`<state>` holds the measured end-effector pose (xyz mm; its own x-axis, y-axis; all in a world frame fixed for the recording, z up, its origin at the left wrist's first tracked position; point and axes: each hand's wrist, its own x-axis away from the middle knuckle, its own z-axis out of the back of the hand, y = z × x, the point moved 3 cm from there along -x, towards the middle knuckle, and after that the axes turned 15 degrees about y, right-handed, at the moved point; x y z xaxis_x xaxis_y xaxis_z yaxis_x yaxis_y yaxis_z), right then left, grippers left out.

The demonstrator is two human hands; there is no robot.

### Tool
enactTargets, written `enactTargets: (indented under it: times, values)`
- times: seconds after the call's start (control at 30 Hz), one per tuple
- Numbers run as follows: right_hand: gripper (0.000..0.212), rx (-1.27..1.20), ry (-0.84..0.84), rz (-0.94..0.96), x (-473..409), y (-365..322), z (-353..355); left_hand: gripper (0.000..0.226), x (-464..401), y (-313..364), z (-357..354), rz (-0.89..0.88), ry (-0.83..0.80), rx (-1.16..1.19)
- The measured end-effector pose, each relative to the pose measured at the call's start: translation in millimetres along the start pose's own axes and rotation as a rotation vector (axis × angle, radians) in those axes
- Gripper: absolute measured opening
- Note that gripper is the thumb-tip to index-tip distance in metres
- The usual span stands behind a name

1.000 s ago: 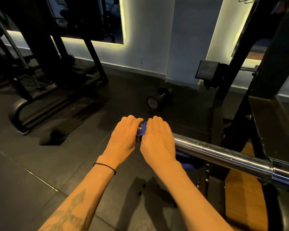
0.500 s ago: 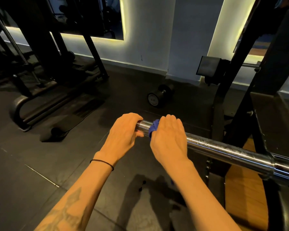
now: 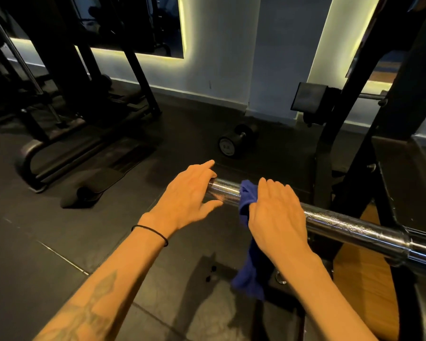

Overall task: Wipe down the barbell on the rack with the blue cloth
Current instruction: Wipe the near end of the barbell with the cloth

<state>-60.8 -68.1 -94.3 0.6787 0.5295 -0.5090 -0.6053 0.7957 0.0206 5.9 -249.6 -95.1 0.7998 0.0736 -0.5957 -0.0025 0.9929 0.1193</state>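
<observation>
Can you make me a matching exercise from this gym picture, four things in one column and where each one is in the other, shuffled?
Things:
1. blue cloth
2. left hand
3. dumbbell
4. hair tie

Places:
A. lying on the dark floor near the wall
B. around the left wrist
C. draped over the barbell under the right hand
D. at the bar's free end

Pairs: 1-C, 2-D, 3-A, 4-B
</observation>
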Motion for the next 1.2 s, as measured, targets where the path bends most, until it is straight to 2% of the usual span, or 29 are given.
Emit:
enactTargets:
  times: [0.07, 0.17, 0.23, 0.3, 0.43, 0.57, 0.7, 0.8, 0.87, 0.93, 1.03, 1.13, 1.2]
  values:
    - [0.017, 0.029, -0.017, -0.008, -3, -5, -1, 0.06, -4, 3, 1, 0.009, -0.01, 0.002]
    - [0.03, 0.099, -0.027, -0.02, -19, -34, -4, 0.046, -11, 9, -1, 0.085, 0.014, -0.009]
    - [0.033, 0.11, -0.02, 0.043, -26, -60, -9, 0.047, -11, 9, -7, 0.04, 0.001, -0.118]
    - [0.031, 0.073, 0.0, 0.123, -29, -74, -15, 0.043, -9, 8, -12, 0.019, 0.057, -0.176]
    - [0.025, -0.095, 0.065, 0.111, -22, -44, -11, 0.043, -4, 6, -15, 0.06, 0.147, -0.121]
    - [0.018, -0.165, 0.088, 0.039, -1, 7, -1, 0.061, -6, -4, -15, 0.099, 0.075, 0.027]
    - [0.037, -0.237, 0.061, 0.046, 1, 13, 0, 0.062, -7, -4, -13, 0.039, 0.011, 0.101]
    - [0.069, -0.187, 0.048, -0.018, -3, 2, -6, 0.064, -8, -8, -13, 0.046, -0.038, 0.126]
    - [0.077, -0.127, 0.072, -0.077, -7, -14, -8, 0.057, -6, -9, -12, 0.088, -0.014, 0.137]
    - [0.066, -0.097, 0.096, -0.096, -17, -38, -9, 0.043, -5, -2, -12, 0.134, 0.069, 0.142]
    - [0.045, -0.113, 0.05, -0.028, -32, -66, -16, 0.019, -1, 10, -12, 0.2, 0.189, 0.125]
    - [0.039, -0.153, 0.042, 0.036, -26, -55, -15, 0.031, -2, 8, -15, 0.173, 0.218, -0.02]
    - [0.037, -0.1, 0.055, 0.047, -14, -26, -7, 0.053, -5, 3, -16, 0.125, 0.171, -0.067]
